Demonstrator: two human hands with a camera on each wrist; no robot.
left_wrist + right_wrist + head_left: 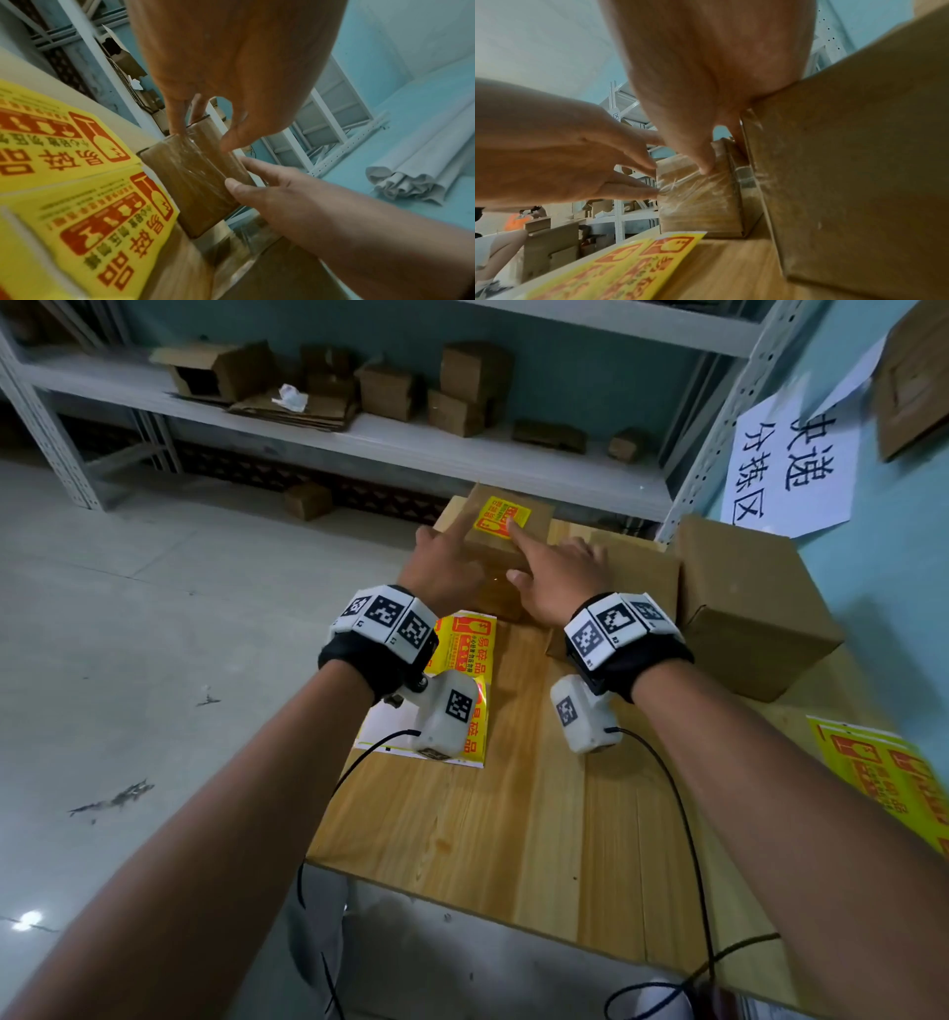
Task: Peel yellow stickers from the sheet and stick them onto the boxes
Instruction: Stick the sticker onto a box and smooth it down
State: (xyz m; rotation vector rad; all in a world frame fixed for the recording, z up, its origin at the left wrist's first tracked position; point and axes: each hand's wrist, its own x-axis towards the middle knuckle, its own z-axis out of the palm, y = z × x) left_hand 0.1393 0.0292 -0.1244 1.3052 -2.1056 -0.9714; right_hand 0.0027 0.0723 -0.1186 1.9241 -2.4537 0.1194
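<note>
right hand [557, 580] — index finger straight, its tip pressed on the yellow sticker [500, 517] that lies on top of the small taped box [506, 541]; thumb against the box's near face, remaining fingers loosely spread toward the neighbouring box [639, 567]. nothing is pinched. left hand [441, 567] — index finger extended along the box's upper left edge, just beside the sticker; in the right wrist view its other fingers lie straight against the left side of the box, bracing it, not curled round it.

the small box stands at the far end of a light wooden table [513, 814]. a sheet of yellow stickers [464, 654] lies flat on the table near the left wrist, partly under it; a second yellow sheet [888, 773] lies at the table's right edge. a larger cardboard box [744, 608] sits to the right, against a pale blue wall bearing a white paper sign [793, 464]. behind, grey metal shelving [359, 439] carries assorted cartons; the floor is pale tile.

both forearms reach forward and converge on the box, palms down, each wrist wearing a black band with marker tiles and a white camera unit.
</note>
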